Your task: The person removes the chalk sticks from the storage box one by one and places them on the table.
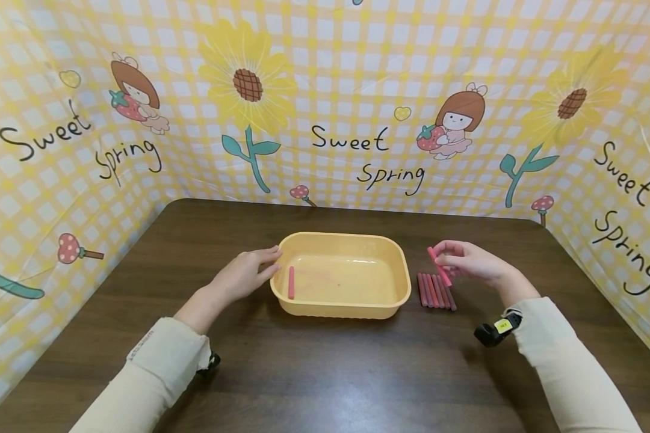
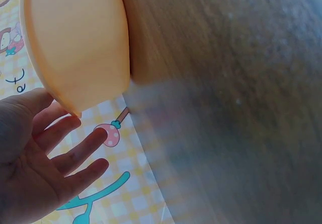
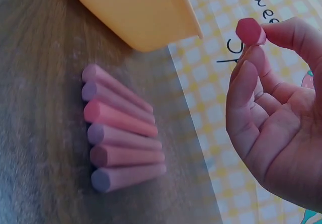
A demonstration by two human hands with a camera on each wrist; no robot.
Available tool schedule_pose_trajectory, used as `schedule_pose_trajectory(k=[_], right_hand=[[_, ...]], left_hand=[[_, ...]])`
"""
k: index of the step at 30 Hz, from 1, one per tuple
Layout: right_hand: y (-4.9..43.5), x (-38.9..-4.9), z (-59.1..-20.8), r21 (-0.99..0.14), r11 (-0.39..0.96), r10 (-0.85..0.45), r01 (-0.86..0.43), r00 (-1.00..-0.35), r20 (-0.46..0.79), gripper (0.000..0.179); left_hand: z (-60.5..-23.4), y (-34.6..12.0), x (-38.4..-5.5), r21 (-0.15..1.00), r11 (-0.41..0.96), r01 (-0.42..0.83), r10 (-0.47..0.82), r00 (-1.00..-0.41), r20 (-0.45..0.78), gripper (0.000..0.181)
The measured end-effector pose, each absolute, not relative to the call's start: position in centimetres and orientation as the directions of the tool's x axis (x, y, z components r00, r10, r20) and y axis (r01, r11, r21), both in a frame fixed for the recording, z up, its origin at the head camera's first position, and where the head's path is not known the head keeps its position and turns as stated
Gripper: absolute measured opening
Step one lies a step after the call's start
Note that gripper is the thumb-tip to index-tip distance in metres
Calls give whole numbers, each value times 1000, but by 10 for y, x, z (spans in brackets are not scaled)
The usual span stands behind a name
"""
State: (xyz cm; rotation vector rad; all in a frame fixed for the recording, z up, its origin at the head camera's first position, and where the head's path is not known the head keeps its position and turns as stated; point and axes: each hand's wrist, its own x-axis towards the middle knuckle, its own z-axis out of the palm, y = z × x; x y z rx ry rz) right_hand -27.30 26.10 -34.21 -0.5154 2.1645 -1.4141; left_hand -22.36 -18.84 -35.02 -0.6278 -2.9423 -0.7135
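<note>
A yellow plastic basin [image 1: 338, 310] stands on the table with one pink chalk-like stick [image 1: 291, 282] lying inside near its left end. My left hand [image 1: 244, 273] touches the basin's left rim, its fingers loosely extended; in the left wrist view the fingers [image 2: 79, 151] spread beside the rim. To the right of the basin, my right hand [image 1: 473, 263] pinches a bright pink hexagonal stick [image 1: 439, 266] between thumb and fingers. That stick [image 3: 250, 31] points end-on to the right wrist view. Below it, several pink and mauve sticks [image 3: 121, 139] lie side by side in a row.
The dark wooden table [image 1: 325, 373] carries the basin and the sticks. A yellow checked cloth [image 1: 346, 78] with flowers and lettering hangs behind the table and along both sides. A black wrist device [image 1: 498, 329] is strapped on the right arm.
</note>
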Motion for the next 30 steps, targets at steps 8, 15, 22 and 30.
schedule_pose_trajectory(k=[8, 15, 22, 30], right_hand=[[274, -266, -347, -912, 410, -504, -23, -839, -205, 24], [286, -263, -356, -914, 405, -469, 9, -857, -215, 27], [297, -259, -361, -897, 439, -421, 43, -873, -248, 36], [299, -256, -366, -836, 544, -366, 71, -876, -313, 44]], left_hand=[[-351, -189, -224, 434, 802, 410, 382, -911, 156, 40], [-352, -190, -224, 428, 783, 451, 404, -892, 202, 40], [-352, -188, -225, 431, 805, 408, 379, -912, 156, 40], [-350, -187, -224, 433, 808, 400, 372, -916, 151, 41]])
